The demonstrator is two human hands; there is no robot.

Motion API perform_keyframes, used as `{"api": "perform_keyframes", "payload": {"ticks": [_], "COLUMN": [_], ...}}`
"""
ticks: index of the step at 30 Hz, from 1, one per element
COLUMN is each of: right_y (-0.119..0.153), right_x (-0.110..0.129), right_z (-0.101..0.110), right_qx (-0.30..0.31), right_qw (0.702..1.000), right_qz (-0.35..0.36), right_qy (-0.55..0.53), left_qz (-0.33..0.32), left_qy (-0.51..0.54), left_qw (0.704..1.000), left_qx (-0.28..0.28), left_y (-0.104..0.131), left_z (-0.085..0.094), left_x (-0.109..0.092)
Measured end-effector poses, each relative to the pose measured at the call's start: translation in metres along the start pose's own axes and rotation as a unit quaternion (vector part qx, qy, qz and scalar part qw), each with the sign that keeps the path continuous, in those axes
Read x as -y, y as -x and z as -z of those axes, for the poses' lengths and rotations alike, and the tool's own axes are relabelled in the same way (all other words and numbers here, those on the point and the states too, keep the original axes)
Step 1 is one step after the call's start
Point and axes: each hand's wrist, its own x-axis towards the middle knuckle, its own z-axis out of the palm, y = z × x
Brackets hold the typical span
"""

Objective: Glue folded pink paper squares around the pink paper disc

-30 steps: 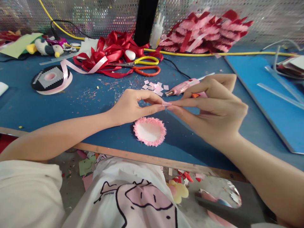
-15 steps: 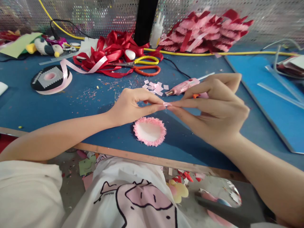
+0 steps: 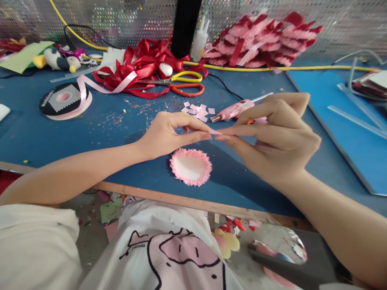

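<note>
A small pale pink piece [image 3: 215, 131] is pinched between the fingertips of both hands above the blue table. My left hand [image 3: 171, 135] grips its left end with thumb and forefinger. My right hand [image 3: 272, 139] pinches the right end between thumb and fingers. Just below them on the table lies an oval with a white middle and a fluffy pink rim [image 3: 191, 167]. Small pale pink squares [image 3: 199, 111] are scattered behind the fingertips. A pink glue gun [image 3: 234, 110] lies behind my right hand, partly hidden by it.
Scissors [image 3: 187, 83] with yellow and orange handles rest by tangled red ribbon [image 3: 139, 64]. A ribbon roll [image 3: 64, 100] is at the left. Pink and red fluffy pieces [image 3: 260, 40] are piled at the back. A blue board [image 3: 347, 121] lies at the right.
My right hand has shifted slightly to the right. The fingertips are a little farther apart, and the pink piece between them now shows as a narrow, pointed shape.
</note>
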Motion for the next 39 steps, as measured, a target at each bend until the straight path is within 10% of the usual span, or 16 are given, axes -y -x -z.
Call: {"api": "perform_keyframes", "payload": {"ticks": [39], "right_y": [0.0001], "right_x": [0.0000], "right_z": [-0.0010], "right_qx": [0.010], "right_qw": [0.999], "right_qz": [0.033], "right_qy": [0.029], "left_qz": [-0.121], "left_qy": [-0.062], "left_qw": [0.990], "left_qx": [-0.030], "left_y": [-0.0002], "left_z": [-0.0022], "left_x": [0.0048]}}
